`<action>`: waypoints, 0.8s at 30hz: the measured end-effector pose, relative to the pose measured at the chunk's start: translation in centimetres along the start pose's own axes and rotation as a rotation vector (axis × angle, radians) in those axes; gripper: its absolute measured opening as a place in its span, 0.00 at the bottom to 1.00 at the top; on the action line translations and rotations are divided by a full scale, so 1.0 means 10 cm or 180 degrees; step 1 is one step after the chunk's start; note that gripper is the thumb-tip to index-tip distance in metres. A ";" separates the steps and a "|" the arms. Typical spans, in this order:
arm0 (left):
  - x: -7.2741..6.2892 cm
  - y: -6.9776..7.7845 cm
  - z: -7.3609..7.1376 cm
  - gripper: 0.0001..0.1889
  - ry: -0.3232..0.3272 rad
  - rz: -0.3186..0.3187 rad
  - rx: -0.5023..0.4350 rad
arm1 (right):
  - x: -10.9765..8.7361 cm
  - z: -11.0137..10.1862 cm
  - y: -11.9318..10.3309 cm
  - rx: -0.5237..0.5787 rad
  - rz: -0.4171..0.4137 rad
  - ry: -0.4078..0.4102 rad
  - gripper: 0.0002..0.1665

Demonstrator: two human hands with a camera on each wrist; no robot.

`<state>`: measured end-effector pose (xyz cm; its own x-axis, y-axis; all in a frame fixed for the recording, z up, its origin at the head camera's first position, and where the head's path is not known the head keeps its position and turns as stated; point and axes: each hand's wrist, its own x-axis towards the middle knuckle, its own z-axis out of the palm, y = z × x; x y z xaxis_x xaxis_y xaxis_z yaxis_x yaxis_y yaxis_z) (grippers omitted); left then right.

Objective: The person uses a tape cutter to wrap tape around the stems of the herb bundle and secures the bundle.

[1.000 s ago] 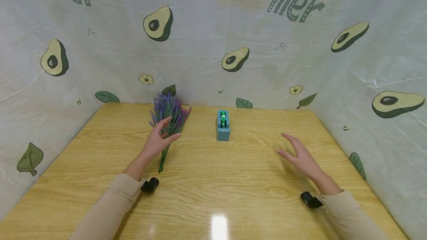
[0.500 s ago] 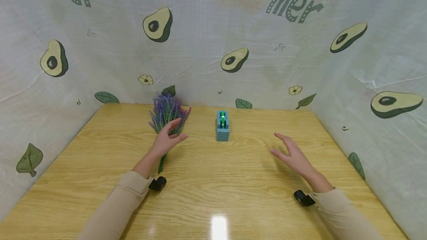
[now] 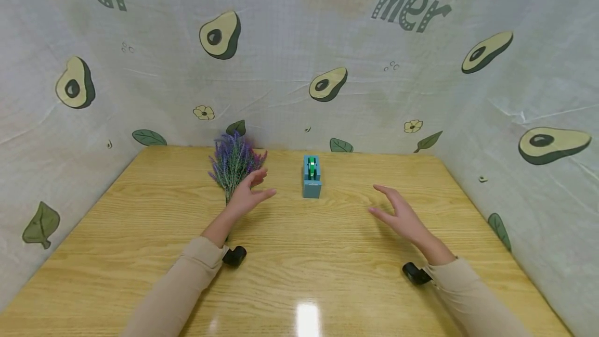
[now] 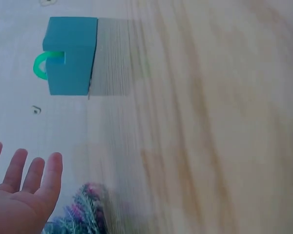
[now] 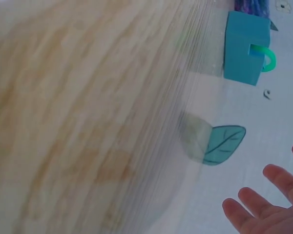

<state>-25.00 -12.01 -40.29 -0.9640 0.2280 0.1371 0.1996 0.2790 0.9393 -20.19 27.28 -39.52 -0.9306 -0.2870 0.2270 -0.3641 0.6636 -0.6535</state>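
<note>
A blue tape dispenser (image 3: 312, 188) with a green roll of tape (image 3: 312, 167) stands toward the back of the table, between my two hands. My left hand (image 3: 248, 196) hovers left of it with fingers apart and nothing held, covering part of the stems of a lavender bunch (image 3: 231, 163). To the dispenser's right, my right hand (image 3: 398, 215) is also raised, thumb and fingers spread around nothing. Both wrist views show the dispenser (image 4: 71, 58) beyond relaxed fingers (image 4: 51, 180). Purple flowers (image 5: 252, 7) peek out behind it in the right wrist view.
The wooden table (image 3: 299, 254) is glossy and reflects a light near its front. A white cloth (image 3: 271, 56) printed with avocados and leaves hangs along its back and both sides. Black wrist cameras (image 3: 235, 256) sit at both cuffs.
My left hand has moved right across the flower stems toward the dispenser. My right hand has moved left, so the two hands are closer together. The dispenser and lavender stay in place.
</note>
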 end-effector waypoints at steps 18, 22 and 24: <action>0.16 0.04 0.28 0.32 -0.0164 -0.0138 -0.0089 | 0.12 0.16 -0.11 0.0159 -0.0094 -0.0054 0.38; 0.19 0.04 0.34 0.30 -0.0216 -0.0222 -0.0202 | 0.15 0.20 -0.12 0.0199 -0.0122 -0.0045 0.36; 0.21 0.04 0.37 0.30 -0.0240 -0.0286 -0.0255 | 0.17 0.22 -0.13 0.0211 -0.0142 -0.0044 0.35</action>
<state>-26.27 -7.99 -40.74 -0.9607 0.2758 0.0301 0.0956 0.2269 0.9692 -21.23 24.44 -39.84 -0.9128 -0.3251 0.2472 -0.4014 0.6029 -0.6894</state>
